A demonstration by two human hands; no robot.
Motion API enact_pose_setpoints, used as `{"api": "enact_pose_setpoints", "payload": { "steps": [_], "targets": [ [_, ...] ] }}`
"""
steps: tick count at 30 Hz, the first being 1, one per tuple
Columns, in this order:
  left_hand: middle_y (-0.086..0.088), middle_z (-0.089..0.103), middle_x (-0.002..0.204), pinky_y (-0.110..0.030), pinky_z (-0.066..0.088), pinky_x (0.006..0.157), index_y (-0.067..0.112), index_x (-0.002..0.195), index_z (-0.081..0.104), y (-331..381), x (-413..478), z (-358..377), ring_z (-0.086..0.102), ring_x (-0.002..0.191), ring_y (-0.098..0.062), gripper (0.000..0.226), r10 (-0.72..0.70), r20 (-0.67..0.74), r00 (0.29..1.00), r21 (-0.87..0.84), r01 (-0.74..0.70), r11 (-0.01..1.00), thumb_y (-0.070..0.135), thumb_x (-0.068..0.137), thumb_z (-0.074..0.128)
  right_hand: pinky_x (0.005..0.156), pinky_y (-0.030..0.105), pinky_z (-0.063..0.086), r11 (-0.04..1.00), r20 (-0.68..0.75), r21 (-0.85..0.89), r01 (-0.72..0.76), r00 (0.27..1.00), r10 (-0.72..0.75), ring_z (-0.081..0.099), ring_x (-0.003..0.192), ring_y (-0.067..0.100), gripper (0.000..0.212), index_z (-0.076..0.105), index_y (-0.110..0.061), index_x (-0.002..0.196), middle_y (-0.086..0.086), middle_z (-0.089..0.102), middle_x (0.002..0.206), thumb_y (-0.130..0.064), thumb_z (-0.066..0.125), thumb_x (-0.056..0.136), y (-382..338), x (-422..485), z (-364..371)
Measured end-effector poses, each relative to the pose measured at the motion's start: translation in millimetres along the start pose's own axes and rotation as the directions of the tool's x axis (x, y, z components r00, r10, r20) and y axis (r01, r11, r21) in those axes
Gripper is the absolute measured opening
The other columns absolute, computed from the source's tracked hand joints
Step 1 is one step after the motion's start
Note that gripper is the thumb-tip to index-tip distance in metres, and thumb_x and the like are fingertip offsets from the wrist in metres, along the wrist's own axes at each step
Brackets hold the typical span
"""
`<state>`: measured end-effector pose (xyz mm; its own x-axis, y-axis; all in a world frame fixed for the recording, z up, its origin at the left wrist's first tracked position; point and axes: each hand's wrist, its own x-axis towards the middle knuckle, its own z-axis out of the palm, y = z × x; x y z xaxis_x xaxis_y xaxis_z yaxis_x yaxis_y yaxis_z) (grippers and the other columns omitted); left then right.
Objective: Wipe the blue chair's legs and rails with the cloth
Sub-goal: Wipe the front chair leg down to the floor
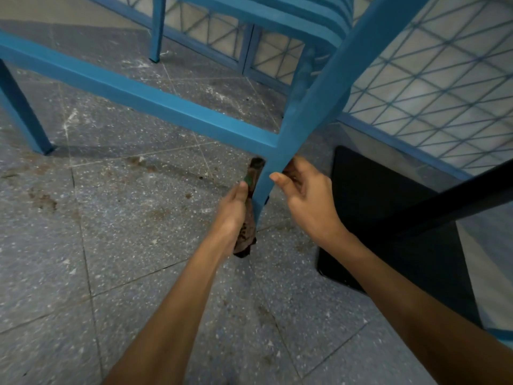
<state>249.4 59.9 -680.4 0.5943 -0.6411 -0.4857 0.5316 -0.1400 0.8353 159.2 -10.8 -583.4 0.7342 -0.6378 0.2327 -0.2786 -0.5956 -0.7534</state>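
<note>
Head view, looking down past your two forearms at the lower frame of the blue chair (319,29). The chair stands on a speckled grey tiled floor (111,245) marked with brown stains and pale scuffs.

The near leg (268,187) comes down through the middle of the view and meets the floor just beyond your hands. A long side rail (138,98) joins it from the left. Two more legs show further off, one at the left edge (25,126) and one near the top (156,31).

Your left hand (233,212) grips a dark, brownish cloth (248,232), bunched lengthwise. It presses the cloth against the left face of the near leg, low down, with cloth showing above the thumb and below the heel of the hand. Your right hand (308,198) curls round the same leg from the right, one fingertip lying across its front face, as if to steady it.

A black mat (388,218) lies on the floor to the right, below a blue lattice panel (444,79).

You seem to be wiping the bottom stretch of this leg. The next move likely calls for drawing the cloth up toward the rail joint with firm pressure, then turning it along the rail.
</note>
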Motion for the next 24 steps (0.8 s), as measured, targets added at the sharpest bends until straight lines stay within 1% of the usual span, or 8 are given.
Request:
{"api": "enact_pose_setpoints", "payload": {
  "steps": [5,7,10,14,16,18,21,24],
  "targets": [
    [0.002,0.063,0.122,-0.029,0.05,0.094,0.024,0.128,0.054,16,-51,18,0.06,0.111,-0.011,0.035,0.361,-0.06,0.931,-0.074,-0.365,0.928,0.036,0.102,0.033,0.092,0.025,0.052,1.0,0.006,-0.011,0.003,1.0,-0.003,0.065,0.103,0.009,0.033,0.059,-0.009,0.123,0.001,0.068,0.112,-0.014,0.062,0.091,0,-1,-1],
    [0.005,0.059,0.128,-0.023,0.048,0.095,0.025,0.136,0.046,-4,-54,22,0.056,0.116,-0.007,0.039,0.432,-0.076,0.899,-0.054,-0.436,0.898,0.035,0.101,0.032,0.093,0.025,0.051,1.0,0.013,0.011,-0.013,1.0,0.013,0.064,0.105,0.008,0.034,0.058,-0.01,0.125,0.001,0.067,0.114,-0.014,0.062,0.091,-1,-2,0],
    [0.007,0.062,0.11,-0.018,0.05,0.079,0.024,0.132,0.047,-43,-37,15,0.06,0.098,-0.009,0.036,0.317,-0.098,0.943,-0.014,-0.32,0.947,0.034,0.102,0.03,0.094,0.025,0.051,0.999,0.016,0.035,-0.033,0.999,0.033,0.063,0.105,0.007,0.033,0.058,-0.01,0.124,0.0,0.067,0.114,-0.012,0.061,0.092,-3,-2,-1],
    [-0.007,0.064,0.096,-0.036,0.051,0.069,0.021,0.122,0.055,-62,-10,2,0.063,0.081,-0.021,0.036,0.03,-0.139,0.99,0.041,-0.024,0.999,0.039,0.102,0.031,0.093,0.025,0.052,0.998,0.017,0.037,-0.046,0.999,0.045,0.063,0.104,0.007,0.032,0.059,-0.01,0.124,-0.002,0.066,0.112,-0.011,0.061,0.092,-4,-3,-1],
    [-0.008,0.061,0.084,-0.039,0.049,0.061,0.023,0.105,0.058,-44,-11,5,0.06,0.069,-0.02,0.03,0.071,-0.133,0.989,0.037,-0.067,0.997,0.037,0.102,0.031,0.093,0.025,0.052,0.999,0.017,0.038,-0.039,0.999,0.038,0.064,0.103,0.007,0.032,0.059,-0.011,0.124,-0.002,0.067,0.112,-0.011,0.061,0.092,-4,-3,-1],
    [-0.006,0.063,0.086,-0.041,0.051,0.066,0.028,0.096,0.057,-11,-24,10,0.061,0.075,-0.021,0.027,0.181,-0.118,0.976,0.059,-0.175,0.983,0.035,0.103,0.032,0.093,0.026,0.052,0.998,0.013,0.046,-0.042,0.999,0.041,0.064,0.104,0.007,0.033,0.059,-0.012,0.124,-0.001,0.067,0.113,-0.011,0.062,0.091,-5,-3,0],
    [-0.001,0.066,0.102,-0.034,0.051,0.081,0.027,0.103,0.058,33,-45,13,0.063,0.093,-0.014,0.026,0.359,-0.059,0.931,0.061,-0.356,0.933,0.034,0.102,0.033,0.093,0.024,0.051,0.997,0.01,0.056,-0.044,0.999,0.043,0.063,0.106,0.005,0.034,0.059,-0.013,0.124,-0.003,0.067,0.114,-0.012,0.062,0.091,-5,-3,-1],
    [0.013,0.064,0.099,-0.018,0.048,0.078,0.024,0.113,0.058,46,-57,15,0.06,0.093,0.002,0.029,0.48,-0.024,0.877,0.088,-0.477,0.875,0.034,0.102,0.033,0.093,0.02,0.05,0.997,0.015,0.068,-0.032,0.999,0.031,0.063,0.106,0.003,0.033,0.058,-0.015,0.124,-0.006,0.066,0.113,-0.013,0.062,0.091,-6,-4,-2]
  ]
}}
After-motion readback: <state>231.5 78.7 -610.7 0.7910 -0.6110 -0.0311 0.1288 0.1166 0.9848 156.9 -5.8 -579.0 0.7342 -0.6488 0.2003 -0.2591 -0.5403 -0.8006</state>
